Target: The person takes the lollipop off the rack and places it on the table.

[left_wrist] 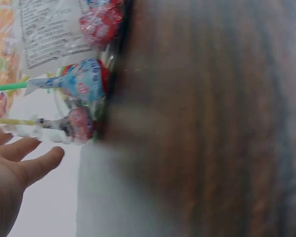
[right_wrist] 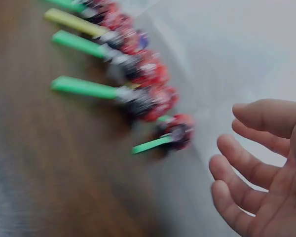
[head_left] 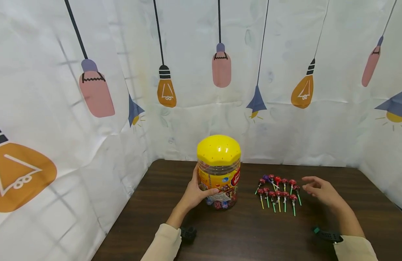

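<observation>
A clear plastic candy jar (head_left: 220, 177) with a yellow lid (head_left: 218, 149) stands upright on the table, wrapped lollipops showing through its lower wall. My left hand (head_left: 193, 193) holds the jar from its left side, thumb across the front label and fingers round the far side. In the left wrist view, lollipops (left_wrist: 84, 81) press against the jar's clear wall near that hand. To the right of the jar, several red-wrapped lollipops (head_left: 293, 203) lie in two rough rows, one purple lollipop (head_left: 265, 177) at the back. Beside their right end hovers my right hand (head_left: 325, 192), fingers loosely bent and holding nothing.
The dark wooden table (head_left: 240, 235) reaches back to a white curtain (head_left: 194, 127) printed with hanging lamps. Black wrist bands, one of them (head_left: 328, 235) on the right, sit below both hands.
</observation>
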The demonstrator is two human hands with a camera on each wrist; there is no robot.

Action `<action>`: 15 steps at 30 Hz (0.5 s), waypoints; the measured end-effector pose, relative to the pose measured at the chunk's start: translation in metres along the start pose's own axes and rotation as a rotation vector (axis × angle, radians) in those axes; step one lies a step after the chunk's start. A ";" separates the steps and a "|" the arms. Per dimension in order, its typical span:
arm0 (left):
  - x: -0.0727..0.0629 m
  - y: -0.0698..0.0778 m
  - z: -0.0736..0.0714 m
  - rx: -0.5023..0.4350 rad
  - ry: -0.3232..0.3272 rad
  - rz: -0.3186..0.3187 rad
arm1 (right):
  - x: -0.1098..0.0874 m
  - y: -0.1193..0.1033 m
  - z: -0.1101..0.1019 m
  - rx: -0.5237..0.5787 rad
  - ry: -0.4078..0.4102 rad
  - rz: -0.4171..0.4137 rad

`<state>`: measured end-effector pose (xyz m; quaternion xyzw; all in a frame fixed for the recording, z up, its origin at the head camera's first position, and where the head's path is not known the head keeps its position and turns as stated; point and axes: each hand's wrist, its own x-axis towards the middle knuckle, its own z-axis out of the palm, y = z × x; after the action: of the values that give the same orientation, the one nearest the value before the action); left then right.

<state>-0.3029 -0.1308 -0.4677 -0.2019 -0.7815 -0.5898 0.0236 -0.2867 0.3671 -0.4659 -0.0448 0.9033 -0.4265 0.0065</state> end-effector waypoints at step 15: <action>-0.019 0.059 -0.058 0.409 -0.228 -0.260 | -0.024 -0.068 -0.011 0.029 -0.046 -0.258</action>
<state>-0.2766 -0.1768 -0.4013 -0.1559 -0.9014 -0.3914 -0.1001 -0.2584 0.3347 -0.4074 -0.1701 0.8834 -0.4359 -0.0270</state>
